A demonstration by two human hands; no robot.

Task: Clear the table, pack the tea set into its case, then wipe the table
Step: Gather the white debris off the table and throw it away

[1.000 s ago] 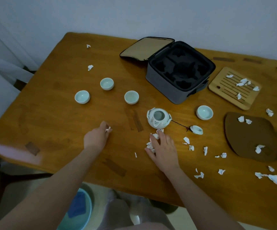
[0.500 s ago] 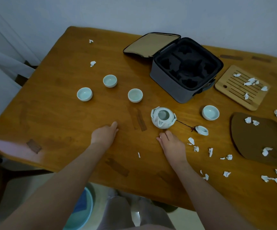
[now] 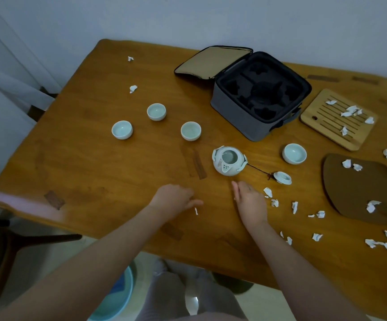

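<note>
My left hand (image 3: pixel 174 199) lies on the wooden table (image 3: pixel 95 163) with its fingers curled, fingertips just left of a small paper scrap (image 3: pixel 196 210). My right hand (image 3: pixel 249 202) stands cupped on its edge below the pale teapot (image 3: pixel 228 161), fingers curled round gathered paper scraps that stay hidden inside. The teapot lid (image 3: pixel 282 177) lies to the pot's right on a cord. Three cups (image 3: pixel 122 129) (image 3: pixel 156 111) (image 3: pixel 190 130) sit left, another cup (image 3: pixel 294 153) right. The open grey case (image 3: pixel 260 98) stands behind.
More torn paper (image 3: pixel 295 207) litters the table right of my right hand and along the near right edge. A bamboo tray (image 3: pixel 322 126) and a brown mat (image 3: pixel 359 195), both with scraps on them, lie at the right. A blue basin (image 3: pixel 116 295) sits on the floor.
My right hand closed over the pile of scraps below the teapot, which no longer shows. My left hand took up a scrap and slid right toward another small one.
</note>
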